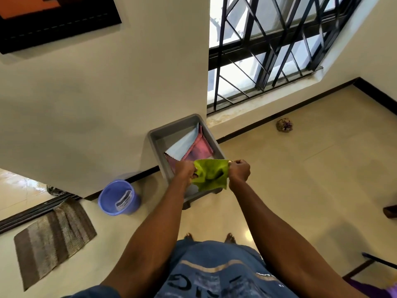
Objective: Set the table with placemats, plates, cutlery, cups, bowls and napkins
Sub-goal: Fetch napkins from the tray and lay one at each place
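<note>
Clearly the lime-green soft cloth napkin (211, 175) is light and limp; I'd keep taking it by its top corners. My left hand (185, 171) and right hand (239, 171) each pinch one, stretching it above the grey plastic tub (171, 127) of pink and blue cloths (193, 147) on the floor.

Bin (155, 136) stood on floor (290, 179) against wall corner, below window (268, 50). Folded napkins (193, 145) lay in bin. Napkin (211, 175) hung between left hand (186, 170) and right hand (239, 171), above bin's near end. Bucket (118, 197) left of bin; mat (53, 237) further left, nearer person.
</note>
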Demonstrator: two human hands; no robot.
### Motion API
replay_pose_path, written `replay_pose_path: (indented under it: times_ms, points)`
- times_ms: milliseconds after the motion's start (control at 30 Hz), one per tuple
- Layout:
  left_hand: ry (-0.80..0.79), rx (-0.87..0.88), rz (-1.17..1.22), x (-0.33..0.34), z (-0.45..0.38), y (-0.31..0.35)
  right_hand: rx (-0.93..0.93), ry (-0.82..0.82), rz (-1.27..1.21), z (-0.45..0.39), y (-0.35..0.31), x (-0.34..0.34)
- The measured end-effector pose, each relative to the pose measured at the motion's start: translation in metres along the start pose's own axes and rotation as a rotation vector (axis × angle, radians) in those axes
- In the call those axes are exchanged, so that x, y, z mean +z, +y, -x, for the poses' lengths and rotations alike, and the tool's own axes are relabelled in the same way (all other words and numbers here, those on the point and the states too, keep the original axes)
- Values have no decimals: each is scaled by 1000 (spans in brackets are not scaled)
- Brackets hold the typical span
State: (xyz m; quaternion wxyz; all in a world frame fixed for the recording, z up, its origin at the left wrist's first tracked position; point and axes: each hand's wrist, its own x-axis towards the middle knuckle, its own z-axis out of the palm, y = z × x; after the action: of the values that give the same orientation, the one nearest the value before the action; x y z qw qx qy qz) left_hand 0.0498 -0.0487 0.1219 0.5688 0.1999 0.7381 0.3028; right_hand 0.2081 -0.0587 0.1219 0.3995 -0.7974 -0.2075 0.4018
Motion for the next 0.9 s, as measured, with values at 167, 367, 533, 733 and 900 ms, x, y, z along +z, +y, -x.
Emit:
replay_pose_path:
  times_ms: [167, 367, 533, 733, 900]
  points:
    - [78, 170, -43, 16, 9, -6, -119, -166, 39, 19, 10, 11]
    - [14, 205, 3, 25, 19, -2, -212, -204, -6, 31, 7, 11]
    - [-89, 240, -58, 27, 21, -2, -229, -251, -48, 28, 7, 12]
    - [-94, 302, -56, 26, 19, 1, -249, -265, -25, 26, 4, 15]
    - [-76, 334, -15, 27, 22, 6, -302, -266, 4, 27, 2, 15]
